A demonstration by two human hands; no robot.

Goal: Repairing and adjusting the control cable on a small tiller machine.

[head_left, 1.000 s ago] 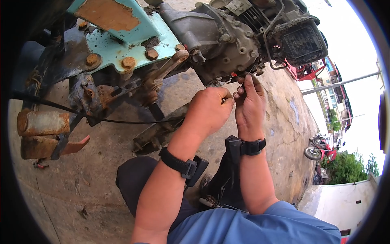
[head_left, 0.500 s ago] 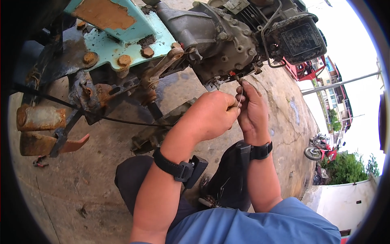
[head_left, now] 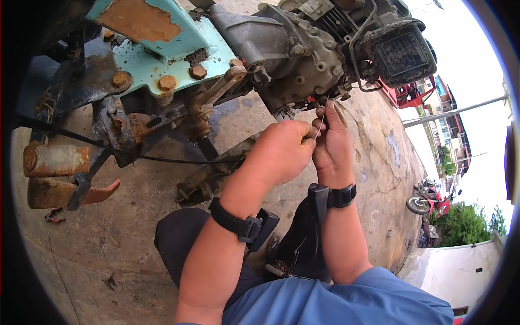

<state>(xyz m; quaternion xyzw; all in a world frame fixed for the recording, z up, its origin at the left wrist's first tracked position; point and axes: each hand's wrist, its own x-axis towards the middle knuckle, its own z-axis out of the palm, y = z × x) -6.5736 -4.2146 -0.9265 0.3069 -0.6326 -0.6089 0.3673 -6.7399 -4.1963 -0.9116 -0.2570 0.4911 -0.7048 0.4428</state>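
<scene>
A thin bare wire [head_left: 324, 117] runs between my two hands, just below the underside of a grimy engine [head_left: 303, 78]. My left hand [head_left: 284, 151] is closed, its thumb and forefinger pinching the lower end of the wire. Higher up, my right hand [head_left: 333, 146] has its fingers curled at the wire, with the fingertips close to small metal parts and an orange-red bit [head_left: 311, 99] on the engine's lower edge. A black cable [head_left: 179, 160] comes from the left and passes out of sight behind my left wrist. Both wrists wear black straps.
A turquoise bracket [head_left: 157, 67] with rusty bolts joins the engine at left. Below it are a rusty lever [head_left: 216, 89] and a rusty cylinder [head_left: 57, 160]. A lugged metal piece [head_left: 203, 179] lies on the concrete. A red motorcycle [head_left: 430, 197] stands at far right.
My right hand has shifted slightly left and its thumb now reaches a little higher by the engine's edge. My left hand has moved slightly left, still pinching the wire.
</scene>
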